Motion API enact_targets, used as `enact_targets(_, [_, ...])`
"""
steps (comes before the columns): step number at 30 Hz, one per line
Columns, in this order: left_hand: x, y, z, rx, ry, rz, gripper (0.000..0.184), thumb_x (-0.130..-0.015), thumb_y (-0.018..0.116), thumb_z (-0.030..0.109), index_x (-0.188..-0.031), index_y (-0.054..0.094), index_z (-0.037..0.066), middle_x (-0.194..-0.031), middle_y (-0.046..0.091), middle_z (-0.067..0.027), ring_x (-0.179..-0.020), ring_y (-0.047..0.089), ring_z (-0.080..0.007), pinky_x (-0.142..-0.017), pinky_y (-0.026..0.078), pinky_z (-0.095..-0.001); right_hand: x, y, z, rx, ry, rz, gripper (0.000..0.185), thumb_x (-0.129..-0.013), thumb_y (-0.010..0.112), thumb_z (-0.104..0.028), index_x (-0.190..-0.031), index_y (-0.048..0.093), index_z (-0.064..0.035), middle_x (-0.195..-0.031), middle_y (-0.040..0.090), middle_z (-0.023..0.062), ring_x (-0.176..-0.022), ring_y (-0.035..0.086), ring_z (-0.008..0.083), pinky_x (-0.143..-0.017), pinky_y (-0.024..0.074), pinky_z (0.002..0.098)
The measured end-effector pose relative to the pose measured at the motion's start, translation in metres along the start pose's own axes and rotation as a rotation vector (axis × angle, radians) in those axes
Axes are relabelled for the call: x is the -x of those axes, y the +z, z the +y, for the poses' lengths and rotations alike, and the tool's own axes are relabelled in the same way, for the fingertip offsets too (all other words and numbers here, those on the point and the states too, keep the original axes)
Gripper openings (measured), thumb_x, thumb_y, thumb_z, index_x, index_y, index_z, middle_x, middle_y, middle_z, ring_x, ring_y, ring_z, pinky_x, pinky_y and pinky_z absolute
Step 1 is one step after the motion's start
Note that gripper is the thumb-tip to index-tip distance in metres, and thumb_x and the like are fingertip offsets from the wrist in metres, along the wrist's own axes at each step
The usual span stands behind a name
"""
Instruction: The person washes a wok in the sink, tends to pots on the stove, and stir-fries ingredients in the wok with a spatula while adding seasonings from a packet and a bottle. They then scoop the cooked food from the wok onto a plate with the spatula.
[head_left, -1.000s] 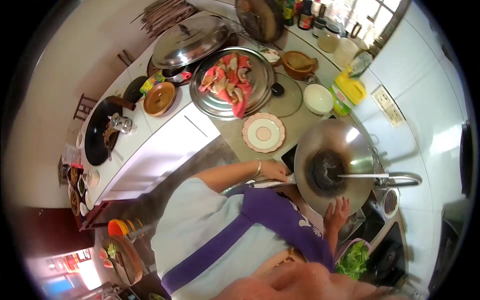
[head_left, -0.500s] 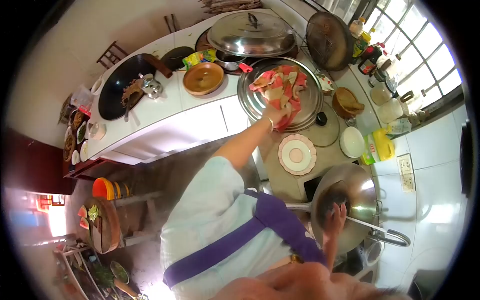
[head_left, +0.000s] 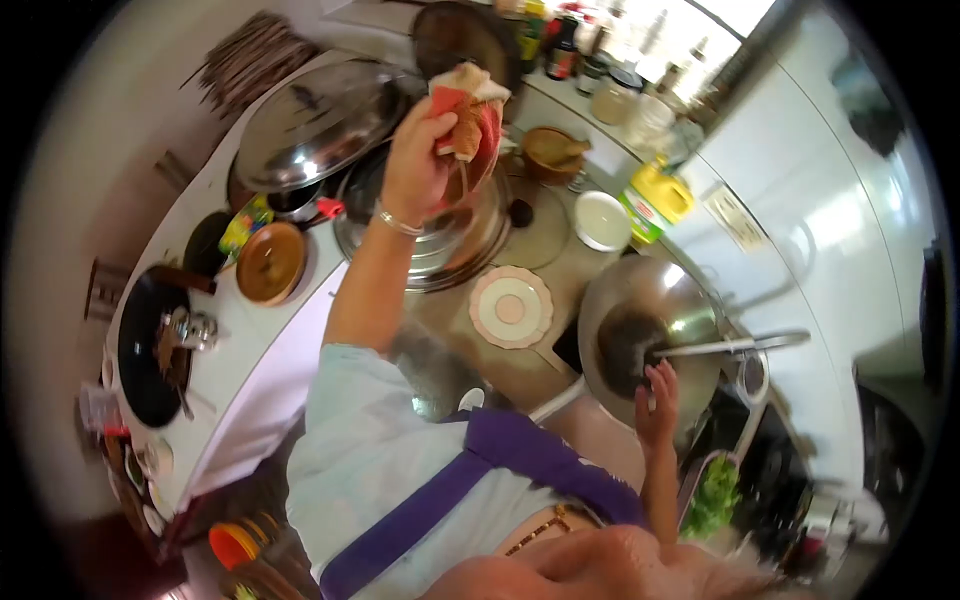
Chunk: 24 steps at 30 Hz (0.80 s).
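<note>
My left hand (head_left: 420, 165) is closed around a bunched red-and-cream cloth (head_left: 470, 115), raised above a wide round steel lid or tray (head_left: 430, 262). Fingers apart and slightly bent, my right hand (head_left: 656, 400) is at the near edge of a large steel wok (head_left: 690, 290) and holds nothing that I can see. Across the wok rests a long-handled metal utensil (head_left: 735, 346), its head inside and hard to make out. A pink-rimmed plate (head_left: 510, 308) lies between the wok and the steel lid or tray.
A white bowl (head_left: 602, 221), a yellow jug (head_left: 655, 200) and a brown bowl (head_left: 553, 153) stand behind the plate. To the left are a domed steel lid (head_left: 315, 125), a wooden dish (head_left: 271, 262) and a black wok (head_left: 150, 345). Green leaves (head_left: 712, 492) sit at lower right.
My left hand has lifted the cloth up off the round steel lid or tray. My right hand has drawn back slightly from the wok's middle. The view has turned to the right.
</note>
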<state>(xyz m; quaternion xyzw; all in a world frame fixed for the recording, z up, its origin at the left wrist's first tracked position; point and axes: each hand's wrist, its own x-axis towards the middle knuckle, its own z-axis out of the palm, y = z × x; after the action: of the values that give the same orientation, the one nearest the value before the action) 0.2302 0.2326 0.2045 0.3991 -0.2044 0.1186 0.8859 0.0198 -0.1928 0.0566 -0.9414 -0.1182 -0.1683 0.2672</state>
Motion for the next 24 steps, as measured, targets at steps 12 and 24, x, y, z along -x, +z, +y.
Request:
enact_targets(12, [0.117,0.259,0.016,0.747,-0.321,-1.029,0.053,-0.086,0.041,0.025,-0.129,0.04,-0.007,-0.128,0.048,-0.021,-0.115,0.05,-0.0333,-0.097,0.04,-0.0452,0.11,-0.17,-0.138,-0.128,-0.01,0.677,0.063,-0.088,0.062,-0.023,-0.139,0.03,-0.0048,-0.138,0.035,0.0198,-0.125,0.04,0.033,-0.101,0.0361,0.0397])
enact_targets(24, [0.431,0.495,-0.03,0.726,-1.01,-1.688,0.049,-0.083,0.048,0.024,-0.12,0.049,-0.009,-0.118,0.056,-0.0199,-0.11,0.054,-0.0277,-0.1,0.037,-0.0368,0.462,-0.181,-0.214,-0.736,0.855,0.933,0.029,-0.096,0.044,-0.025,-0.115,0.054,-0.0054,-0.107,0.059,0.0068,-0.098,0.056,0.0162,-0.088,0.0458,0.0269])
